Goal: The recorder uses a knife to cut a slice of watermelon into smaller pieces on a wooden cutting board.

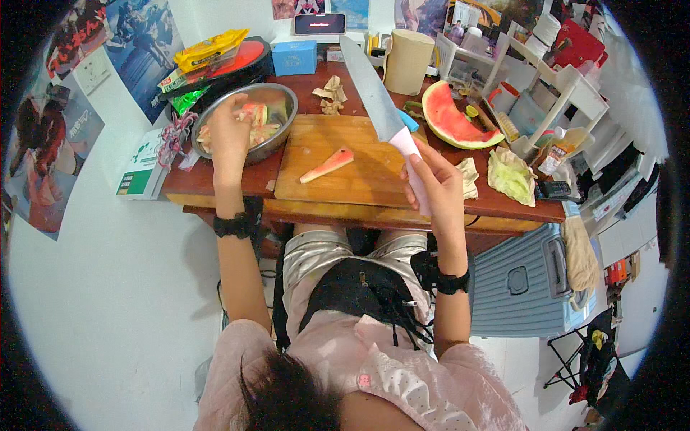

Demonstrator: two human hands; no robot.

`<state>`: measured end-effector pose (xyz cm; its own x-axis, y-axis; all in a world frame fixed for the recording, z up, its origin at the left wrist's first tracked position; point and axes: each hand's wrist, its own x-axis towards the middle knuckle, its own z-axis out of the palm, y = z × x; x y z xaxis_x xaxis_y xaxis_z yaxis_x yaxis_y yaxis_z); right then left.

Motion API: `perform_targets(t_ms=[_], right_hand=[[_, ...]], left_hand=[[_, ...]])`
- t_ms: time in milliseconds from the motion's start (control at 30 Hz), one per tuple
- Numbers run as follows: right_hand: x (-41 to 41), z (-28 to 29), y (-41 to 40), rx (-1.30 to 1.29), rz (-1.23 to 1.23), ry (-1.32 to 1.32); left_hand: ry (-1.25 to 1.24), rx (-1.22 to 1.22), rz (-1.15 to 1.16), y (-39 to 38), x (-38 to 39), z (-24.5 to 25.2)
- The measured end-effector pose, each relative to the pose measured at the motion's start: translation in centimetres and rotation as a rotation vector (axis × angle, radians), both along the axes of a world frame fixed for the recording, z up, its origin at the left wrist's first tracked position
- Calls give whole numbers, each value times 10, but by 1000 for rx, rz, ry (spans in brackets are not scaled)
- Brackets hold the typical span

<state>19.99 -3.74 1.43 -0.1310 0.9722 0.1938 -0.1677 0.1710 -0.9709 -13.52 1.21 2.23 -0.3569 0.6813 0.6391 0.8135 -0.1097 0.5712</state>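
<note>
My right hand point(434, 180) grips the pale pink handle of a kitchen knife point(372, 89), its broad blade tilted up and to the left above the board. My left hand point(232, 126) is over a metal bowl point(291, 116) of cut watermelon pieces point(264, 129); whether its fingers hold a piece cannot be told. One thin watermelon strip point(328, 165) lies on the wooden cutting board point(356, 186). Behind my right hand, a large curved watermelon wedge point(458, 121) with red flesh and green rind rests on the desk. A blue object point(408, 120) shows partly behind the blade.
Crumpled brown paper point(331, 94) lies behind the board. A paper roll point(408, 62) and a blue box point(294, 57) stand at the back. Crumpled paper with pale green on it point(511, 176) is at the right, near a white rack point(577, 89). A blue suitcase point(517, 280) stands below right.
</note>
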Motion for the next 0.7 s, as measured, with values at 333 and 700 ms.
perform_targets(t_ms=[333,700], right_hand=[[-2,-8,1,-2,29,10],[-4,-11,-3,-30,12,-40]], left_hand=[[-330,-28,-373,-1,-11,-5],[-64,-22,-170,-13,7,-6]])
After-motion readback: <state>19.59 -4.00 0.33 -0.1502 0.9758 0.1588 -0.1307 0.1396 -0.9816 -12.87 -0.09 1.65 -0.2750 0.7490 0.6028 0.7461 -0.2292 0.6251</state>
